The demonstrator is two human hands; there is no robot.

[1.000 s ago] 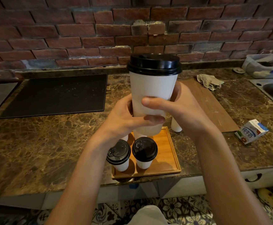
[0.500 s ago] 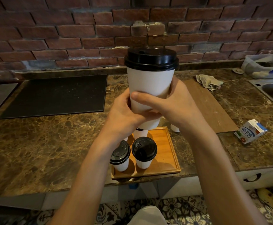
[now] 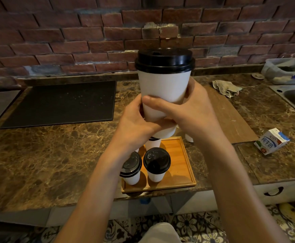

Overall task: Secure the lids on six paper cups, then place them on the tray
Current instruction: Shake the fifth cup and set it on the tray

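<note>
Compared with a second ago, the paper cup (image 3: 162, 88) sits slightly higher and further left in view, and the thumb of the right hand (image 3: 192, 111) has slid further across its front. Both hands curl round the cup's lower half, the left hand (image 3: 134, 127) tucked under that thumb, holding it upright above the worktop (image 3: 55, 155) and the wooden tray (image 3: 181, 165); its black lid (image 3: 164, 60) is on. The tray carries a near-left cup (image 3: 131, 172) and a near-right cup (image 3: 156, 165), both lidded, with a third cup (image 3: 153, 143) behind them, partly hidden. Another cup (image 3: 189, 138) stands on the worktop near the tray's far right corner. What the cups contain cannot be told.
</note>
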